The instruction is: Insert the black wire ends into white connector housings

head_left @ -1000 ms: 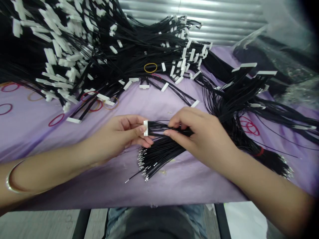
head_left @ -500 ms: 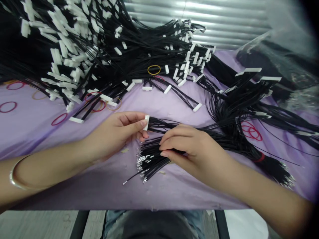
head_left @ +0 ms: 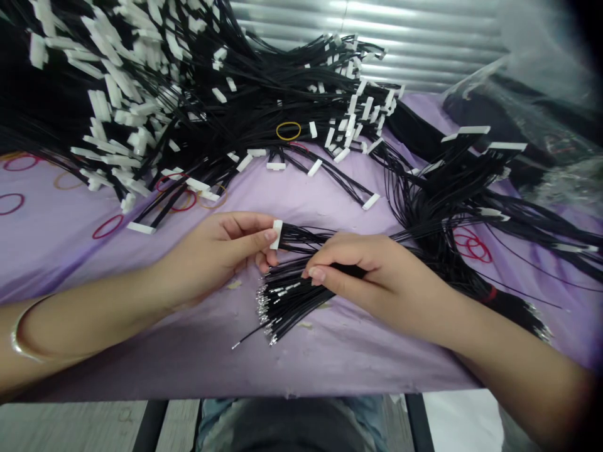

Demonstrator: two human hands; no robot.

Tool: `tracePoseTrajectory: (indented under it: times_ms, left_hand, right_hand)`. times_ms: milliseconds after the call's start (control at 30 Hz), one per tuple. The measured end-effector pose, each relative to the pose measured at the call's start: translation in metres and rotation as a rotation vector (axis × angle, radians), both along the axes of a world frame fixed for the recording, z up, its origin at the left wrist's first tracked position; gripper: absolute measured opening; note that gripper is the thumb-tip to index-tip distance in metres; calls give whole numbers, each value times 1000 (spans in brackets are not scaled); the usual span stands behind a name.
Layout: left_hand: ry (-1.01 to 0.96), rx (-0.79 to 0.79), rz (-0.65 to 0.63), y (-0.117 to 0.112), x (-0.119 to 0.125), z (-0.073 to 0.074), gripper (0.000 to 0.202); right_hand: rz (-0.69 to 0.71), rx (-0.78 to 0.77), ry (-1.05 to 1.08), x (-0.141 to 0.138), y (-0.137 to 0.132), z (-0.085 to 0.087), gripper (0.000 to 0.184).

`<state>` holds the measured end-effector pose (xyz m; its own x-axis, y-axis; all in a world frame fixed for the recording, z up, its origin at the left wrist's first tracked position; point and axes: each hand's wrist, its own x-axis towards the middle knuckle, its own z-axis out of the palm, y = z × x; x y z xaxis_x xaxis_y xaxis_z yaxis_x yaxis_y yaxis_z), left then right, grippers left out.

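Observation:
My left hand pinches a white connector housing between thumb and fingers. Black wires run from the housing to the right and pass behind my other hand. Over a spread bundle of loose black wires, my right hand has thumb and forefinger pressed together. It appears to hold one or more thin wires, with small metal ends showing just left of the fingertips. The bundle's bare silvery terminals point left, and one wire sticks out toward the front.
A large heap of black cables with white connectors covers the back left. Red rubber bands lie at right, others at left, and a yellow band rests on the cables. Clear plastic bags stand back right. The purple tablecloth ends in front.
My right thumb and forefinger have closed into a tighter pinch above the loose wires, and thin wire ends now show beside them. My left hand keeps its hold on the connector housing.

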<state>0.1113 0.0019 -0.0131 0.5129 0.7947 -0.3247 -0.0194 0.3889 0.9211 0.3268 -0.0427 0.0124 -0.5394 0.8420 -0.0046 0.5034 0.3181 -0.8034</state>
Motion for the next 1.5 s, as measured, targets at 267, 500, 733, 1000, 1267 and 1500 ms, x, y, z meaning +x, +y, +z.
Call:
tracePoseTrajectory:
  times_ms: [267,500,733,1000,1267,1500]
  left_hand:
    - [-4,19,24,-6,1,6,8]
    - [-40,-40,13,-14,3,10,5]
    - [-32,-52,-10,-19,2,11,9]
    - [-42,-85,-12,-19,4,7,7]
    - [-89,-144,-9,-17,5,7,4]
    - [-65,-158,-20,-13,5,4,3]
  right_hand:
    - [-17,234,-124,0,-5,1,11]
    - [67,351,-150,1,-9,6,14]
    - [30,304,-101,3,-8,8,17]
    - [32,102,8,4,-6,11,14]
    - [28,13,44,3,-1,9,13]
    - [43,28,58,3,-1,7,12]
